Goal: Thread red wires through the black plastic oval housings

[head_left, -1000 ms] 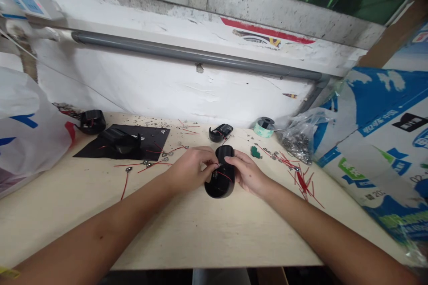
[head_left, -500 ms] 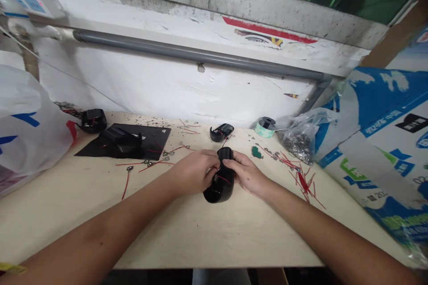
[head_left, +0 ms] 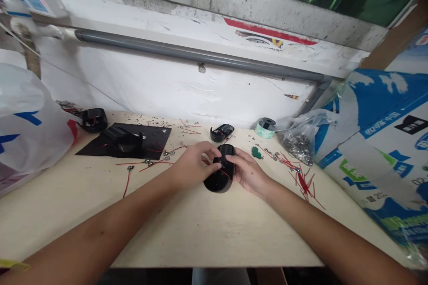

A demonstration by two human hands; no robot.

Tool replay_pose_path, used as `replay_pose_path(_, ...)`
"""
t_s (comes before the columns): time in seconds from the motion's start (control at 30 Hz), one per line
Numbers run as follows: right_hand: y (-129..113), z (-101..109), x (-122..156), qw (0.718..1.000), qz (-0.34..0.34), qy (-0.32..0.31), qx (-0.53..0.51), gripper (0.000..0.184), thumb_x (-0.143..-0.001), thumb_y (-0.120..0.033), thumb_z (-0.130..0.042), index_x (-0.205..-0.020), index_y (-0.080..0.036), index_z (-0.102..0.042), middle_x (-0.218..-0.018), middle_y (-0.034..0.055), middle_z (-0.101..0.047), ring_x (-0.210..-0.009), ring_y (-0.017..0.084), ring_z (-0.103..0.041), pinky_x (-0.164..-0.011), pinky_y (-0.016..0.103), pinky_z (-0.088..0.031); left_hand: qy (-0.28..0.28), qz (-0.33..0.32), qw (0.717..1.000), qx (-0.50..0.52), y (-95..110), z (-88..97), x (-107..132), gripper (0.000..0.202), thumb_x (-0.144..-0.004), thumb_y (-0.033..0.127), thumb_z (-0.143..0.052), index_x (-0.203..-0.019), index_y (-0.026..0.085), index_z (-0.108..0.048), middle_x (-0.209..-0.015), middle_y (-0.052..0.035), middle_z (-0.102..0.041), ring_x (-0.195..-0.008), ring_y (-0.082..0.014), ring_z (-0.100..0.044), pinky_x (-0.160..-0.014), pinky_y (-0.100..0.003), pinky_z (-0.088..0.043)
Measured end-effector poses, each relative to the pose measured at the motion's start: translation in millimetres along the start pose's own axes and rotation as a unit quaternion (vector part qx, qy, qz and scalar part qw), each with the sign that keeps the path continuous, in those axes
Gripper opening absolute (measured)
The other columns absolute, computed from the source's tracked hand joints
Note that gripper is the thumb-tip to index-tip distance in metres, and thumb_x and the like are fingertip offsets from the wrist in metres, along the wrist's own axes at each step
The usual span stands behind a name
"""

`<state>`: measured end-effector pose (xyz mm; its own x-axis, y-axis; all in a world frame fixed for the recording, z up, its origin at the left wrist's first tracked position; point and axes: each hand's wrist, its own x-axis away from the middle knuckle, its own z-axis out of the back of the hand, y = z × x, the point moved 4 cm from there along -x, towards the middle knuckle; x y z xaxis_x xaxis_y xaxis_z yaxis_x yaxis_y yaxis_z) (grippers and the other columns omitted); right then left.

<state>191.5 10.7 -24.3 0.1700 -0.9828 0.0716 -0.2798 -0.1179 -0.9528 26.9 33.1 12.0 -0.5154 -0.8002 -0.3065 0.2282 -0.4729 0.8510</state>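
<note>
Both my hands meet over a black plastic shell [head_left: 219,181], shaped like a computer mouse housing, at the middle of the bench. My left hand [head_left: 195,164] grips its upper side, with the fingertips at a thin red wire [head_left: 224,173] on the shell. My right hand [head_left: 249,173] holds the shell from the other side. The fingers cover most of the shell's top, and what lies inside is hidden.
A second black shell half [head_left: 221,132] lies just beyond my hands. Red wires with metal terminals [head_left: 157,164] lie to the left, and a loose red wire pile [head_left: 304,182] to the right. There are also a black mat [head_left: 157,140], tape roll [head_left: 264,128], bag of metal parts [head_left: 297,146] and white plastic bag [head_left: 30,116].
The black shell has shifted slightly up the bench and sits lower between my hands. My left fingers have spread further over its top.
</note>
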Motion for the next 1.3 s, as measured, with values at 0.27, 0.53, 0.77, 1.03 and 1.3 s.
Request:
replay_pose_path(0.27, -3.2, 2.2, -2.1, 0.999, -0.008, -0.037, -0.030, 0.032, -0.079, -0.029, -0.076, -0.106, -0.019, -0.064, -0.092, 0.0045, -0.073, -0.074, 0.016, -0.069, -0.067, 0.028, -0.058, -0.011, 0.216, 0.925, 0.312, -14.8, -7.9, 0.0, 0.027, -0.081, 0.025, -0.070, -0.103, 0.011, -0.064, -0.098, -0.0087, -0.068, -0.076, -0.0157, -0.064, -0.073, -0.032, -0.051)
replay_pose_path(0.53, -7.9, -4.2, 2.6, 0.999, -0.014, -0.026, -0.017, 0.039, -0.071, -0.022, -0.082, -0.106, -0.017, -0.066, -0.097, 0.0046, -0.073, -0.082, 0.015, -0.069, -0.073, 0.024, -0.056, -0.074, 0.247, 0.890, 0.377, -17.4, -15.1, 4.6, 0.021, -0.078, 0.028, -0.078, -0.087, 0.010, -0.070, -0.080, -0.0079, -0.070, -0.072, -0.0160, -0.065, -0.074, -0.032, -0.055)
replay_pose_path(0.77, -5.3, -0.6, 1.5, 0.999, -0.016, -0.052, 0.003, 0.037, -0.071, -0.025, -0.082, -0.104, -0.017, -0.067, -0.094, 0.0046, -0.073, -0.079, 0.016, -0.068, -0.070, 0.025, -0.055, -0.102, 0.236, 0.898, 0.356, -19.1, -13.3, 4.8, 0.027, -0.076, 0.031, -0.080, -0.089, 0.011, -0.069, -0.080, -0.0062, -0.070, -0.073, -0.0160, -0.066, -0.074, -0.032, -0.055)
replay_pose_path(1.03, -5.7, -3.0, 2.6, 0.999, -0.002, -0.043, 0.013, 0.035, -0.069, -0.025, -0.083, -0.099, -0.017, -0.065, -0.083, 0.0005, -0.069, -0.066, 0.011, -0.063, -0.056, 0.020, -0.051, -0.106, 0.226, 0.898, 0.363, -18.6, -14.1, 4.8, 0.030, -0.073, 0.033, -0.083, -0.087, 0.011, -0.067, -0.079, -0.0046, -0.067, -0.070, -0.0146, -0.065, -0.071, -0.030, -0.053)
replay_pose_path(1.3, -6.2, -4.5, 3.8, 0.999, -0.006, -0.049, 0.003, 0.038, -0.070, -0.027, -0.082, -0.103, -0.019, -0.065, -0.092, 0.0031, -0.071, -0.076, 0.015, -0.067, -0.064, 0.024, -0.055, -0.100, 0.217, 0.900, 0.366, -18.4, -13.1, 4.4, 0.032, -0.072, 0.033, -0.083, -0.090, 0.012, -0.068, -0.080, -0.0047, -0.068, -0.071, -0.0149, -0.065, -0.071, -0.030, -0.054)
